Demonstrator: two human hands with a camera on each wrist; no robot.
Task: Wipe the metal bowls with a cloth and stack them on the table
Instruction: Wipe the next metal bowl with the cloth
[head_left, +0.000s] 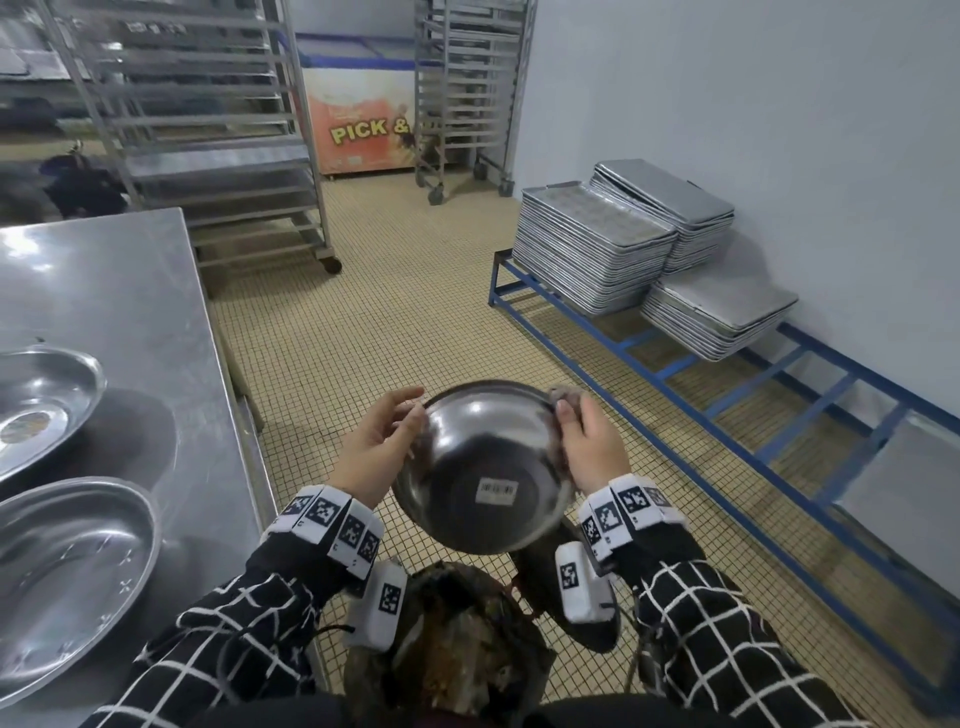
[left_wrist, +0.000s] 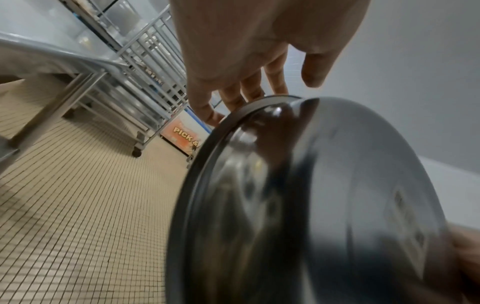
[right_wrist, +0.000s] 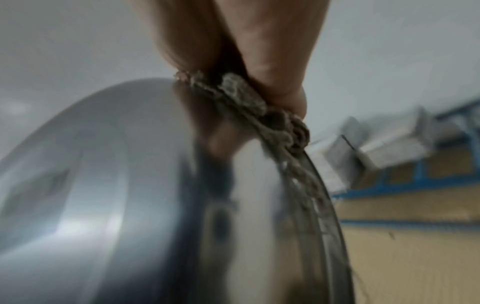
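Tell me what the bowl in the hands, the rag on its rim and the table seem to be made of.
Bowl: looks like polished stainless steel; mirror-like reflections, thin rolled rim, paper barcode label on its base.
Rag: seemingly coarse knitted or woven cloth, grey-brown, with loose threads; too blurred to name the fibre.
Table: probably brushed stainless steel; dull grey sheen with soft glare.

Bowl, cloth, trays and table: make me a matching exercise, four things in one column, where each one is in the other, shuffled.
Things:
1. bowl
2. cloth
3. trays
4. table

Places:
A. stacked on the blue rack by the wall
B. pinched on the bowl's rim by the right hand
C. under two shallow pans
D. held between both hands above the floor

Pairs: 1-D, 2-B, 3-A, 4-C
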